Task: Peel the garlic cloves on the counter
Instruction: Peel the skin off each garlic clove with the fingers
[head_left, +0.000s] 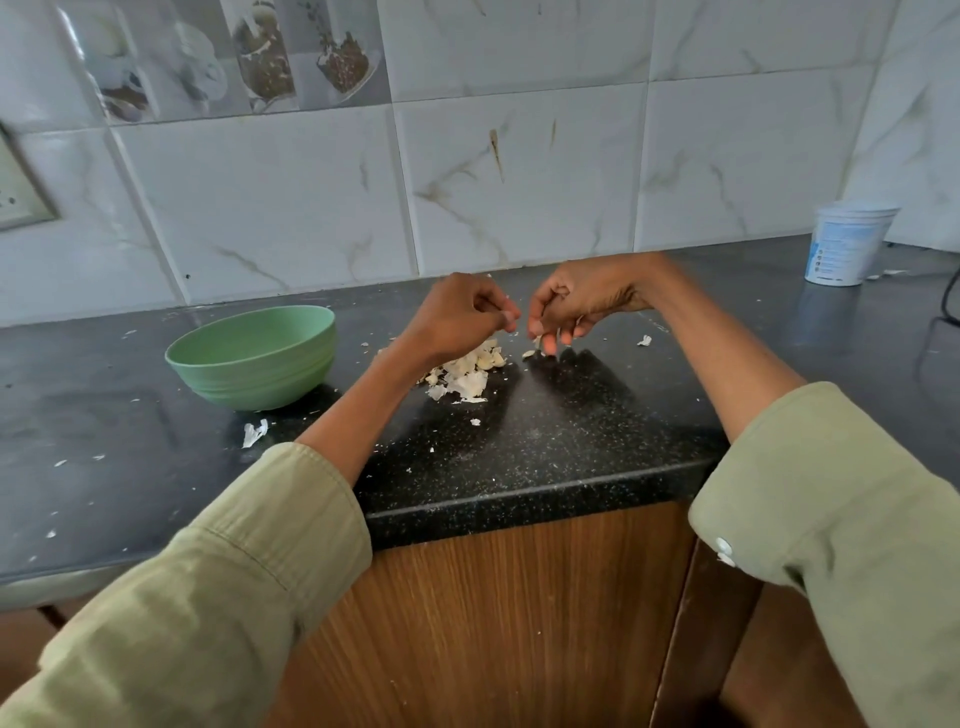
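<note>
At frame centre, above the garlic pile (467, 366), left hand (457, 314) pinches a skin scrap; right hand (576, 306) pinches a clove.

At frame centre, the left hand (460, 312) and right hand (576, 306) hover with curled fingers above a pile of garlic cloves and skins (467, 371) on the dark counter (545, 447); a green bowl (254, 358) sits left, a white cup (844, 244) upper right.
</note>
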